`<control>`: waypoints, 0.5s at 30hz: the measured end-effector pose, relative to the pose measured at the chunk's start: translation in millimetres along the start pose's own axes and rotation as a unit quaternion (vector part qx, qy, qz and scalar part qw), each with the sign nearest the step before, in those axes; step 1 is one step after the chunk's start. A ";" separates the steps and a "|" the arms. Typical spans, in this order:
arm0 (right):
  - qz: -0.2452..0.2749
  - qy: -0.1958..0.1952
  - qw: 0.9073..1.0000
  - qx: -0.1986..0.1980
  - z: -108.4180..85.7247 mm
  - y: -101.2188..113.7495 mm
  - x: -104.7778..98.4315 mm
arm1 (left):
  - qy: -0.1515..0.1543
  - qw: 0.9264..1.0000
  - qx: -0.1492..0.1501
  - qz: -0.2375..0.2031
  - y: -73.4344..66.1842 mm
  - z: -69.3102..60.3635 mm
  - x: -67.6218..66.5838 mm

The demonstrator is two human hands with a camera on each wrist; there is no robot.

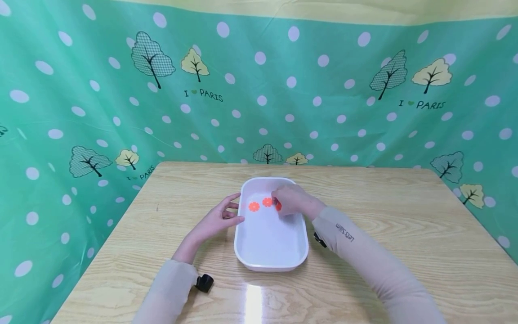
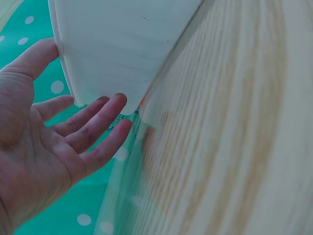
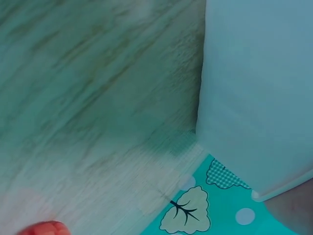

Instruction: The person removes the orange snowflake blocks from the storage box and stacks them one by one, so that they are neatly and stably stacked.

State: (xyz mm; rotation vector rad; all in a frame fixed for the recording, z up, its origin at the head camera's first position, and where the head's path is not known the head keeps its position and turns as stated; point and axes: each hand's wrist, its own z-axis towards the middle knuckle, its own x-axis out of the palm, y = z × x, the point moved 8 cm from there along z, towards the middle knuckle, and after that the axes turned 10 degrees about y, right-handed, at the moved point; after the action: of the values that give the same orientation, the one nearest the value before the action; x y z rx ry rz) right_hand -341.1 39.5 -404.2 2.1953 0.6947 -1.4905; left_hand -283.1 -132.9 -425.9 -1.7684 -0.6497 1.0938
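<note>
A white rectangular basin (image 1: 271, 243) with rounded corners stands on the table. Two orange-red flower-shaped pieces (image 1: 253, 206) lie on its floor near the far end. Over the basin's far right part, my right hand (image 1: 293, 200) reaches in with bent fingers and pinches a third red piece (image 1: 278, 205), partly covered by the fingers. My left hand (image 1: 218, 220) is at the left side of the basin, its thumb and a fingertip touching the rim. In the left wrist view the other fingers spread loosely beside the outer wall (image 2: 122, 44). In the right wrist view the right hand's fingers are hidden.
The wooden table (image 1: 170, 193) ends at a green dotted cloth (image 1: 251, 81) behind it. The right wrist view shows the basin's outer wall (image 3: 259, 88) and, at its lower left edge, a cut-off orange-red thing (image 3: 44, 228) too little shown to name.
</note>
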 end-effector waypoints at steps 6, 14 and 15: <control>0.015 -0.008 1.000 -0.012 -1.0 0.1 0.7 | 0.000 1.000 -0.001 -0.001 -0.6 -0.3 0.4; 0.032 -0.045 0.997 -0.045 -7.4 3.7 -6.4 | 0.000 1.000 0.000 0.001 -0.8 -0.6 0.5; 0.035 -0.049 0.997 -0.047 -8.4 4.0 -7.4 | 0.000 1.000 0.000 0.001 -0.8 -0.6 0.4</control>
State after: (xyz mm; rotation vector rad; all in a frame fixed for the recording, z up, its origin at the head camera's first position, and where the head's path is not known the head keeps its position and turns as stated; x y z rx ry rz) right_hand -334.9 39.8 -394.2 2.0415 0.6364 -1.4870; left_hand -282.4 -132.5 -425.2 -1.7689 -0.6469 1.0953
